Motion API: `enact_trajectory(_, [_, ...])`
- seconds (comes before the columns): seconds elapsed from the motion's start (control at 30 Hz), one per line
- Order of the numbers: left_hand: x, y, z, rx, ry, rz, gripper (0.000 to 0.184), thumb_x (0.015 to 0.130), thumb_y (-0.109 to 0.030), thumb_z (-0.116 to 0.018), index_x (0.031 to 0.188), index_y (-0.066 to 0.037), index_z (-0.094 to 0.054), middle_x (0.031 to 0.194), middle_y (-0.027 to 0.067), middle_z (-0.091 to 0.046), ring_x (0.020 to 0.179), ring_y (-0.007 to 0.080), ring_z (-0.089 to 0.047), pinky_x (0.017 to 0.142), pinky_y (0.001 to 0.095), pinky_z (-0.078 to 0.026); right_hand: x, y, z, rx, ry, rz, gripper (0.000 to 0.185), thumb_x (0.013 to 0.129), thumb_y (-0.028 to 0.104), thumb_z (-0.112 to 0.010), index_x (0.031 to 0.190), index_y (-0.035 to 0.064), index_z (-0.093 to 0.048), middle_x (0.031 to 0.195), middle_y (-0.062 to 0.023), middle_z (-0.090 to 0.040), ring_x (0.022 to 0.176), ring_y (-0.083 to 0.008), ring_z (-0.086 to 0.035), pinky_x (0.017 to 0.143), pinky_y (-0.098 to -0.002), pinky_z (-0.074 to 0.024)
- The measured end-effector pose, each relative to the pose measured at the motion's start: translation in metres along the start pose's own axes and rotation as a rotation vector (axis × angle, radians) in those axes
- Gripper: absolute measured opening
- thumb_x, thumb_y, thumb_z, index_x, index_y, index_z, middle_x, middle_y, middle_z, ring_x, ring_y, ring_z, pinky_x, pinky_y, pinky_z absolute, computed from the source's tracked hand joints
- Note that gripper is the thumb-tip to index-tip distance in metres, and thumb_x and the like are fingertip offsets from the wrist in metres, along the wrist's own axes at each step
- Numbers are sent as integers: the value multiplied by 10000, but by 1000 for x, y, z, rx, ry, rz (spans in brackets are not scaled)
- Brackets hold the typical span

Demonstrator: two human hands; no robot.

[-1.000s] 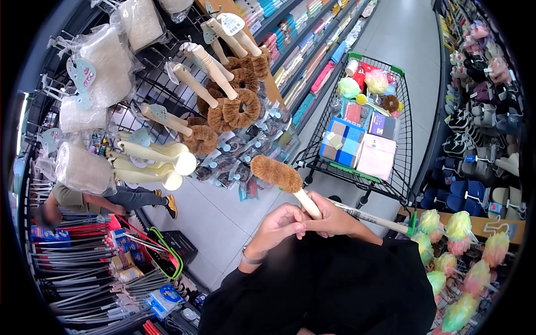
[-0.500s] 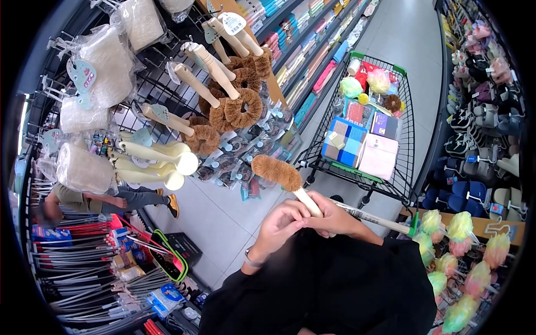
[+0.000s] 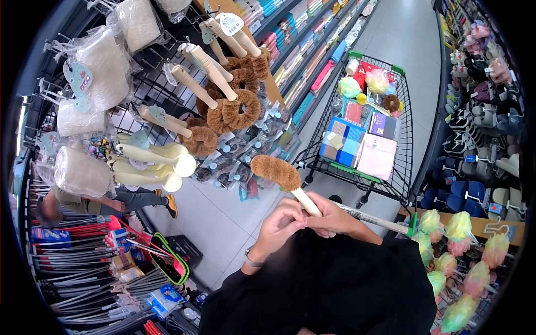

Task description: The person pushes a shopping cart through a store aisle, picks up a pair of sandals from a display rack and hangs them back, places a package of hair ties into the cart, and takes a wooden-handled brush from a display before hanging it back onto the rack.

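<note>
A dish brush point(image 3: 277, 172) with a curved head of brown bristles and a pale handle stands tilted in front of my body, bristles up and to the left. My left hand point(image 3: 282, 221) is closed, its fingers pinched against the handle's lower part. On the other side, my right hand point(image 3: 328, 215) wraps around the same handle. The fingertips of both hands meet there and hide the handle's end. Similar brown brushes point(image 3: 240, 110) hang by their handles on the rack to the upper left.
A shopping cart point(image 3: 410, 128) with folded cloths, packets and bath puffs stands ahead, its handle point(image 3: 379, 219) running behind my right arm. Cream long-handled brushes point(image 3: 181, 164) hang at left. A person point(image 3: 134, 199) stands beyond the rack. Colourful puffs point(image 3: 460, 312) hang at lower right; slippers point(image 3: 469, 195) line the right shelf.
The view has shifted very slightly. Both hands keep the same hold on the brush, and nothing else has visibly moved.
</note>
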State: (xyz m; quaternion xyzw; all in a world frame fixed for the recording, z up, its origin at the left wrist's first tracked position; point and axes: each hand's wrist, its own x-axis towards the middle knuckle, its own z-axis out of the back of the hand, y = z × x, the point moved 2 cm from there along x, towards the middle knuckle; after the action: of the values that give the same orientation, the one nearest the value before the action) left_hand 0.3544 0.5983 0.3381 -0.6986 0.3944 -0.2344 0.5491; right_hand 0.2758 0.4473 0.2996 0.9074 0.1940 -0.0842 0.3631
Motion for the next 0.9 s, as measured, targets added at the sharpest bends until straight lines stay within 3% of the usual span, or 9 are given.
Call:
enact_trajectory(0.2, [0, -2, -2, -14, 16, 11, 98, 914, 81, -600, 978, 9, -577, 1046, 108, -511, 897, 173, -575, 791, 306, -526, -2, 0, 1, 5, 27, -22, 618, 925, 232, -722, 1389, 44, -360, 708, -5, -536, 436, -61, -494, 383, -198, -386])
enact_trajectory(0.37, [-2, -3, -1, -67, 109, 60, 93, 939, 65, -586, 994, -10, -587, 1070, 82, -480, 975, 168, -537, 831, 294, -484, -3, -2, 2, 18, 65, -64, 686, 915, 242, -733, 1437, 49, -333, 724, -8, -547, 445, -61, -504, 388, -201, -395])
enact_trajectory(0.9, [-5, -3, 2, -85, 106, 100, 91, 943, 66, -579, 995, -7, -594, 1061, 73, -486, 952, 158, -542, 830, 297, -473, -2, 7, -7, -26, 64, -23, 616, 935, 248, -704, 1407, 31, -373, 745, -19, -570, 428, -34, -489, 360, -164, -361])
